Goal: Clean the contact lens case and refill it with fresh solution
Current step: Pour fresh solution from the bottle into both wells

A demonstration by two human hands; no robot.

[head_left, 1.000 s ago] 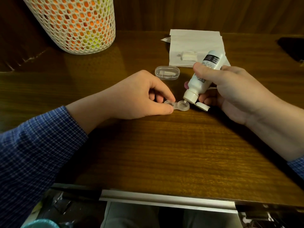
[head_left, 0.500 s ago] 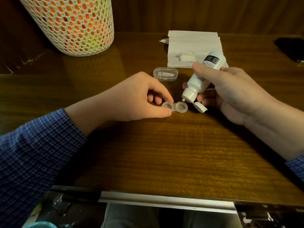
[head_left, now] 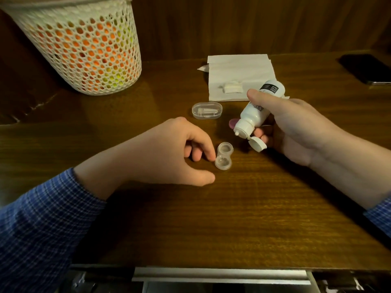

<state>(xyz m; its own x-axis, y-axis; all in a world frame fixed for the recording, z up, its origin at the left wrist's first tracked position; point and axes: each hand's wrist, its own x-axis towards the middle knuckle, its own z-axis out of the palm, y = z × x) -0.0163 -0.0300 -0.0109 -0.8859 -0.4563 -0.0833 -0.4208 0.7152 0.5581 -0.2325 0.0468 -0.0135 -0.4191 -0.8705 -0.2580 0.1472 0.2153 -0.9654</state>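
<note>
The left hand (head_left: 169,153), fingers loosely curled, has swung the lens case (head_left: 224,156) endways as the right hand (head_left: 296,127), gripping the solution bottle (head_left: 256,112), lifts its nozzle clear of the 2 wells, suggesting a fill just ended.

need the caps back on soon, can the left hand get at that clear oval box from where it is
Probably yes. The left hand rests at the lens case, holding nothing, and the oval box lies just beyond it on bare table, with nothing between them.

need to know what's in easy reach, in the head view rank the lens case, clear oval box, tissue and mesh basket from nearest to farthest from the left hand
1. lens case: at the left hand's fingers.
2. clear oval box: just beyond the hand.
3. tissue: farther back, to the right.
4. mesh basket: back left corner.
Tissue and basket are close to call.
</note>
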